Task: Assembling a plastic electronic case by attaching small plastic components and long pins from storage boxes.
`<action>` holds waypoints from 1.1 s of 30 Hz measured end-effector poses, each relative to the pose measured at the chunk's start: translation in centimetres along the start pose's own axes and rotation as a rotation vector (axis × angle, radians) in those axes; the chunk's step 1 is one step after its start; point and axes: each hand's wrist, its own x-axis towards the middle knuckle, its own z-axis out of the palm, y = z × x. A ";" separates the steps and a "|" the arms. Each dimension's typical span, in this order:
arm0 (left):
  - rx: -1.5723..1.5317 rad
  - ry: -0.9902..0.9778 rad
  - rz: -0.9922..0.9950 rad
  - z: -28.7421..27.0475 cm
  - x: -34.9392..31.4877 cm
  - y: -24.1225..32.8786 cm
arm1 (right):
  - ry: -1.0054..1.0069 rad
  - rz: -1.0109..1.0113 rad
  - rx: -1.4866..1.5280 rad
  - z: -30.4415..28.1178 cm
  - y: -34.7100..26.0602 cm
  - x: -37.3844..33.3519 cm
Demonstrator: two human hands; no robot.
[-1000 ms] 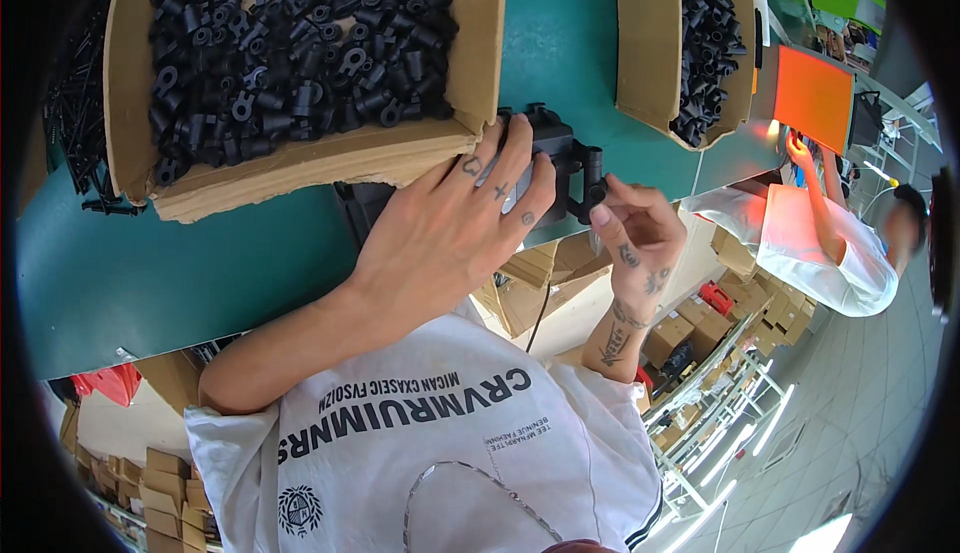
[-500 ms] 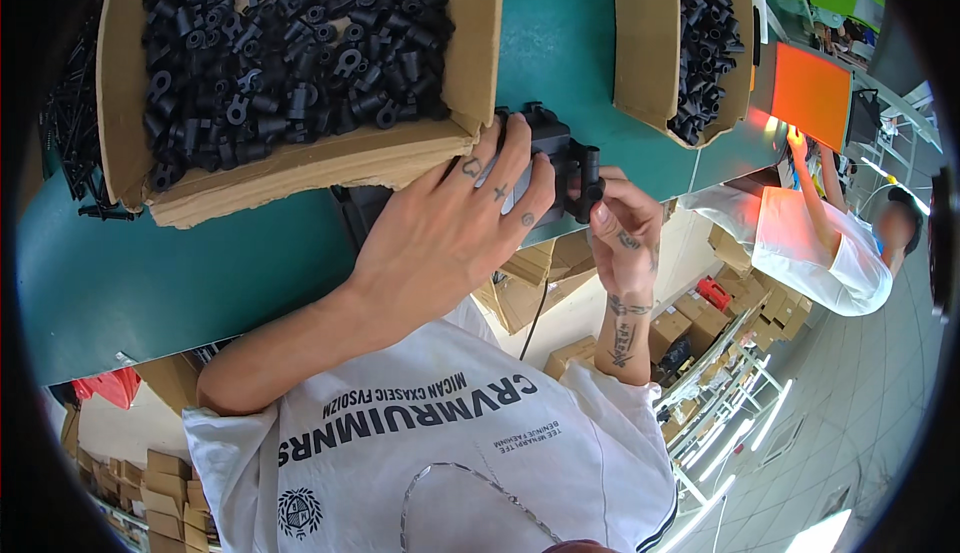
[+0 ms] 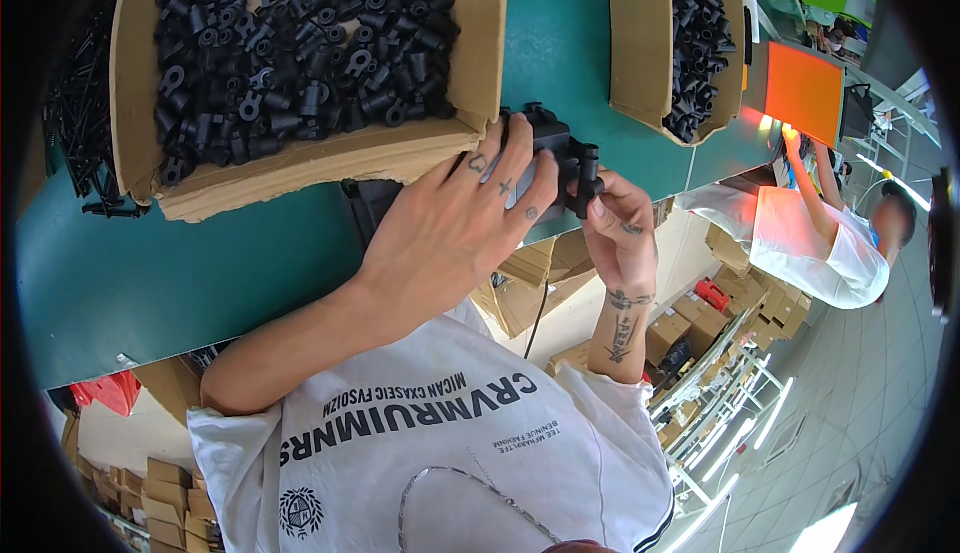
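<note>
My left hand (image 3: 455, 223) lies over a black device (image 3: 547, 133) at the table's near edge, its fingers bent down across the top and gripping it. Part of the casing is hidden under that hand and behind the box. At the device's right end my right hand (image 3: 625, 228) pinches a black plastic fitting (image 3: 587, 168), tube-shaped and roughly upright, between thumb and fingers. The fitting touches the device or sits right against it; I cannot tell which.
A large cardboard box (image 3: 478, 63) of black plastic fittings stands at the upper left of the green table (image 3: 190, 273). Long black parts (image 3: 90, 133) lie left of it. A smaller box (image 3: 640, 43) holds similar pieces. Right, a person (image 3: 815, 238) works by an orange panel (image 3: 803, 91).
The fitting and my right hand have shifted slightly, with the fitting tilted a little differently. My left hand keeps its hold on the device. The whole view has moved a little.
</note>
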 end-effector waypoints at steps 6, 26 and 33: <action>0.032 -0.062 -0.009 -0.2 0.4 0.2 | -0.041 -0.145 -0.213 0.6 -0.7 0.1; 0.006 -0.062 -0.025 0.0 1.4 0.8 | 0.184 -0.195 -0.766 1.2 -3.2 -0.4; -0.033 -0.032 -0.016 0.1 1.3 0.6 | 0.266 -0.272 -1.015 2.4 -2.7 -0.9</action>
